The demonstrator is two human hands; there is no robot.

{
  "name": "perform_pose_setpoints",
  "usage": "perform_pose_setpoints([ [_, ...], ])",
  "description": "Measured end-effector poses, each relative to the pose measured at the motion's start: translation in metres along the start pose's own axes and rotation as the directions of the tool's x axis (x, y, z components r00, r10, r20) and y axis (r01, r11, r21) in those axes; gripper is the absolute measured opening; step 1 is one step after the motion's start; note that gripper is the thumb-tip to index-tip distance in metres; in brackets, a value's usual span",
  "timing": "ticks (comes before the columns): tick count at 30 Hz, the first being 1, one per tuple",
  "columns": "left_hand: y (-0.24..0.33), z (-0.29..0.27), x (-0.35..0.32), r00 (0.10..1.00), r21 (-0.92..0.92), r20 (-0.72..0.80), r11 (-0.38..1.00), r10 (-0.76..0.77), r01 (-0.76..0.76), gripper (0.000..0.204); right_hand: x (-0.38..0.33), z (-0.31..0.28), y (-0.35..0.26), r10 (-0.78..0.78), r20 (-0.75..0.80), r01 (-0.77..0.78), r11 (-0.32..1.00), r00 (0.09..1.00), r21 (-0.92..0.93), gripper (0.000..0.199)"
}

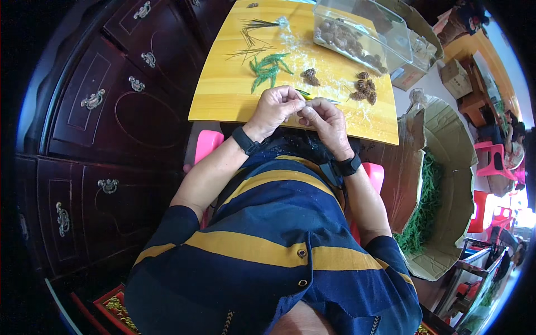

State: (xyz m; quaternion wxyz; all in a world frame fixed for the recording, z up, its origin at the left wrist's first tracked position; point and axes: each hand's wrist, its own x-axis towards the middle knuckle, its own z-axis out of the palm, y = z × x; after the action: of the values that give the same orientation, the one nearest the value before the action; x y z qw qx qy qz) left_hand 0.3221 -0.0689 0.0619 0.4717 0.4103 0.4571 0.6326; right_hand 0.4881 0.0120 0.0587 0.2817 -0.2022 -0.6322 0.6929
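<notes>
Beside the dark wooden cabinet (100, 111) with its metal drawer pulls, we are sitting at a small yellow desk (223, 95), looking down over our striped navy and yellow shirt (279, 245). Off the desk's right edge an open cardboard box (441, 184) is holding a mass of green sprigs. At the far right corner of the desk a clear plastic tub (363, 30) is holding a heap of brown pine cones.

Near the middle of the desk a few green pine sprigs (268, 67) are lying loose, with thin dry needles (251, 39) scattered toward the far left corner. One single cone (310, 76) is sitting just beside the sprigs, and a small cluster of cones (364, 88) is resting toward the right edge.

At the near edge we are bringing both hands together. Our left hand (276, 106) is curling closed, and our right hand (324, 117) is pinching against it; between them we are gripping a thin green and yellow stem piece (306, 95), mostly hidden by the fingers. We cannot tell exactly which hand is bearing it.

We are judging the work as early going: we are seeing no finished pieces on the desk, while the tub and the box are looking well stocked.
</notes>
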Motion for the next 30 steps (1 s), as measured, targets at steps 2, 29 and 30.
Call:
perform_pose_setpoints([
  [2, 0.0025, 0.0058, -0.0023, 0.997, 0.003, -0.027, 0.997, 0.077, -0.076, 0.007, -0.0003, 0.0024, 0.0003, -0.032, -0.037, 0.031, 0.999, 0.999, -0.013, 0.013],
  [29, 0.0098, 0.001, -0.0014, 0.997, 0.073, 0.042, 0.995, 0.067, -0.07, 0.006, -0.003, 0.0047, 0.0023, -0.181, -0.067, 0.158, 0.953, 0.981, -0.257, 0.015],
  [30, 0.01, 0.0021, -0.0014, 0.997, 0.085, 0.034, 0.994, 0.067, -0.07, 0.006, -0.0021, 0.0006, 0.0042, -0.183, -0.054, 0.158, 0.938, 0.982, -0.31, 0.015],
])
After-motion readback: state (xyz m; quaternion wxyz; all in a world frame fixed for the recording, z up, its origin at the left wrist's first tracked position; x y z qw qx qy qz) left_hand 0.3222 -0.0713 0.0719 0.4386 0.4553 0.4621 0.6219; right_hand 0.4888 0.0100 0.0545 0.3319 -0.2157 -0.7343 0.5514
